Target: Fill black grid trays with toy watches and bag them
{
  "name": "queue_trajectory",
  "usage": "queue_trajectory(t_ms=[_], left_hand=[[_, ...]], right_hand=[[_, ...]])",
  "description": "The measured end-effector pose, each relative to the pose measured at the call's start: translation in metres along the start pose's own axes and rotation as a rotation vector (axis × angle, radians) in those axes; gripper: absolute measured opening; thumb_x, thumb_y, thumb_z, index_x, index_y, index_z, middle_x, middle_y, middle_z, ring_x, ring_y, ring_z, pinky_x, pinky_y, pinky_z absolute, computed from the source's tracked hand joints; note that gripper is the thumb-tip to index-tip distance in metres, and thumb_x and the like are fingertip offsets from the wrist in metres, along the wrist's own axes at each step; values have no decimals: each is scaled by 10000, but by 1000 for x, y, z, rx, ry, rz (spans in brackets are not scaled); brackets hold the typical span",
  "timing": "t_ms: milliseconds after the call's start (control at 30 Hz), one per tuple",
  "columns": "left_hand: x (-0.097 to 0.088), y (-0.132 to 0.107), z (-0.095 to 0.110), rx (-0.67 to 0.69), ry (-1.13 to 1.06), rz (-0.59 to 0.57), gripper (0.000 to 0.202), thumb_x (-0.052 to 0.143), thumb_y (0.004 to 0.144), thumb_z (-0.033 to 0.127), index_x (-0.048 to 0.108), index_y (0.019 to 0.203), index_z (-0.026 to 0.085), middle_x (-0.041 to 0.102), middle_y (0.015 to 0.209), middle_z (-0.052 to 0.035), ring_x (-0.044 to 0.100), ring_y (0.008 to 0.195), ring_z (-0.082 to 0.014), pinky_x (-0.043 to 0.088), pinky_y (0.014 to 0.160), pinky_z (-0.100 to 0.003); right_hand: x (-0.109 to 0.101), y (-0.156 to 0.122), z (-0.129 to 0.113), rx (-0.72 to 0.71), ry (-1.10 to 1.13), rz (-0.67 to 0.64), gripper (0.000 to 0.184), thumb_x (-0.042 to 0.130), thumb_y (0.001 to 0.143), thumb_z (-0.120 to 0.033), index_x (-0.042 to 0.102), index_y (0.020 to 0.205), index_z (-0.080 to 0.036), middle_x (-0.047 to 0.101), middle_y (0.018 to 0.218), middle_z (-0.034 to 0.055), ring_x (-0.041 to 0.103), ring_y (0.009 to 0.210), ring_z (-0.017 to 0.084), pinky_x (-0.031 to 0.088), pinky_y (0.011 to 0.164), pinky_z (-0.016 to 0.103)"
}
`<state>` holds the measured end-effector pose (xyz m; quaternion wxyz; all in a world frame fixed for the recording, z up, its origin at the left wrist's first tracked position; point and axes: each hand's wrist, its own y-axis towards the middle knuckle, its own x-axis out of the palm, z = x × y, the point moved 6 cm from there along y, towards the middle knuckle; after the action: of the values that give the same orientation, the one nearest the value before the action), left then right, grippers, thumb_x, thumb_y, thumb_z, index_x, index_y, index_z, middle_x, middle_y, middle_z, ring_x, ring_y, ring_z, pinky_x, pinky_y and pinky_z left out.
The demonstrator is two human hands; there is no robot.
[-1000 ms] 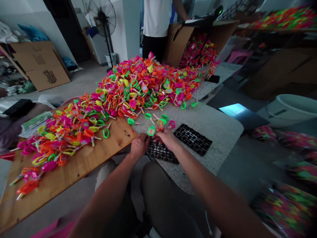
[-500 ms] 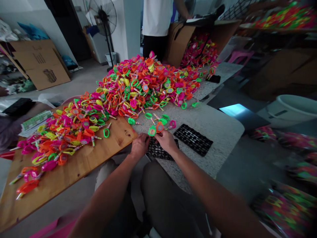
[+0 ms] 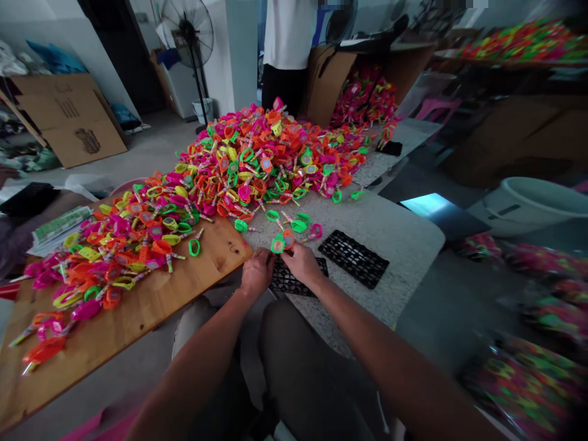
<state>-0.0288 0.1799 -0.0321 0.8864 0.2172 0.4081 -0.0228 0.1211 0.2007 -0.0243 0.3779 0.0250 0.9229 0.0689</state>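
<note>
My left hand (image 3: 257, 272) is closed, its fingers pinching a green toy watch (image 3: 277, 244) with a round face. Beside it, my right hand (image 3: 302, 264) is closed on an orange toy watch (image 3: 288, 237), whose lower part the fingers hide. The two watches are close together; whether they touch, I cannot tell. Below both hands lies a black grid tray (image 3: 294, 283), partly covered by them. Another black grid tray (image 3: 353, 258) rests to the right on the speckled tabletop (image 3: 404, 236). A few loose watches, including a pink one (image 3: 316, 231), lie just beyond my hands.
A large heap of colourful toy watches (image 3: 257, 159) spreads over the tabletop and onto a wooden board (image 3: 215, 251) at left. Behind it stand a person in a white top (image 3: 287, 37) and a carton (image 3: 331, 76) of watches. A white bucket (image 3: 542, 199) is at right.
My right hand has moved slightly left, bringing the orange watch closer to the green one. The whole view has shifted a little.
</note>
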Motion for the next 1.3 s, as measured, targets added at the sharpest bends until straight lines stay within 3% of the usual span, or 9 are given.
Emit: queue_trajectory(t_ms=[267, 367, 433, 500, 600, 733, 900, 1100, 1300], left_hand=[[3, -2, 2, -16, 23, 38, 91, 534, 989, 214, 624, 992, 197, 680, 974, -73, 665, 928, -197, 546, 851, -315], [2, -2, 1, -24, 23, 47, 96, 509, 998, 209, 603, 985, 198, 664, 965, -74, 653, 936, -204, 542, 857, -326], [1, -2, -1, -27, 27, 48, 91, 500, 1000, 203, 587, 973, 198, 653, 959, -75, 647, 941, -208, 539, 862, -333], [0, -1, -3, -22, 27, 39, 75, 508, 995, 197, 577, 964, 198, 645, 963, -74, 645, 945, -206, 536, 866, -331], [0, -2, -6, -12, 23, 35, 41, 536, 983, 200, 571, 962, 202, 639, 963, -65, 647, 938, -196, 533, 869, -319], [-1, -4, -7, 6, 26, 41, 33, 537, 978, 192, 567, 972, 203, 636, 961, -60, 647, 941, -198, 532, 877, -326], [-1, -4, -7, 23, 3, 44, 25, 549, 970, 186, 568, 964, 202, 651, 962, -69, 650, 946, -209, 537, 880, -345], [-2, -3, -5, 31, -9, 50, 16, 571, 964, 182, 573, 957, 196, 651, 943, -64, 655, 922, -203, 540, 862, -333], [0, -3, -7, 21, 21, 45, 28, 561, 969, 180, 573, 946, 190, 652, 929, -67, 651, 920, -208, 540, 842, -327]], right_hand=[[7, 7, -7, -74, -95, -37, 101, 611, 893, -253, 691, 912, -196, 742, 809, 92, 685, 789, 226, 419, 694, 273], [5, 10, -4, -66, -23, -170, 82, 629, 881, -250, 698, 901, -210, 725, 741, 57, 665, 682, 197, 416, 635, 263], [-3, 14, 8, 19, 48, -230, 83, 630, 877, -255, 700, 907, -222, 715, 708, 30, 633, 579, 170, 416, 588, 258], [-23, 23, 29, 159, -16, -118, 121, 606, 897, -289, 699, 881, -213, 718, 720, 53, 640, 579, 176, 433, 587, 268], [-51, 38, 56, 348, -293, 72, 313, 567, 927, -439, 695, 814, -177, 731, 818, 166, 707, 798, 265, 484, 680, 318], [-57, 53, 76, 534, -387, -24, 416, 591, 892, -556, 709, 860, -159, 732, 843, 196, 714, 942, 330, 523, 741, 364], [-56, 35, 81, 704, -20, -74, 304, 650, 858, -449, 656, 693, -193, 643, 576, 76, 669, 592, 213, 478, 520, 269], [-24, 0, 33, 505, 676, -113, 153, 612, 826, -269, 614, 701, -181, 599, 555, -18, 516, 407, 88, 340, 346, 184], [6, -13, 12, 540, 691, -220, 37, 658, 829, -179, 670, 815, -147, 675, 595, -2, 629, 463, 119, 468, 392, 186]])
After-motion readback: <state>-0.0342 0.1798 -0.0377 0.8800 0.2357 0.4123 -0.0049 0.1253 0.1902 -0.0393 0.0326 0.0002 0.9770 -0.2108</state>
